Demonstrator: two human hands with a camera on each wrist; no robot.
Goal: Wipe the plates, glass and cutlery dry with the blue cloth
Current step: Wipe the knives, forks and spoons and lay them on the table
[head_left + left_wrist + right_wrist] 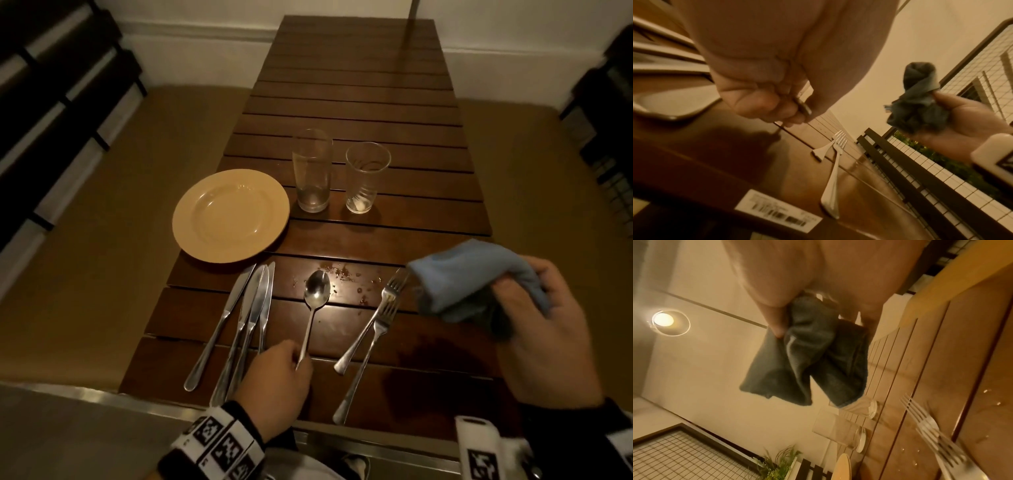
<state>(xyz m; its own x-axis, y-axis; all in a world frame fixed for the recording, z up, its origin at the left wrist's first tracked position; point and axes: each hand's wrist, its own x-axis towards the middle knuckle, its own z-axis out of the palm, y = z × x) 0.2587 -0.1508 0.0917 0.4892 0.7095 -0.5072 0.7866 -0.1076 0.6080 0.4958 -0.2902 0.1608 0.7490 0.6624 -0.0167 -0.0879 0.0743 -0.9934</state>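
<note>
My left hand [287, 363] pinches the handle end of a steel spoon [314, 301] whose bowl lies on the wooden slat table [359, 102]; the handle tip [802, 105] shows between its fingers. Raised over the table's right edge, my right hand [534, 308] holds the bunched blue cloth [472, 277], also hanging from it [803, 353]. Two forks [376, 325] lie crossed just left of the cloth. Several knives [246, 318] lie left of the spoon. A beige plate [230, 216] sits at the left, two clear glasses [312, 171] [364, 178] behind.
Water droplets [342, 272] speckle the slat beyond the spoon. A dark wet patch [438, 356] lies near the front right. A metal rail [376, 442] runs along the near table edge. Dark slatted furniture [51, 102] stands at the left.
</note>
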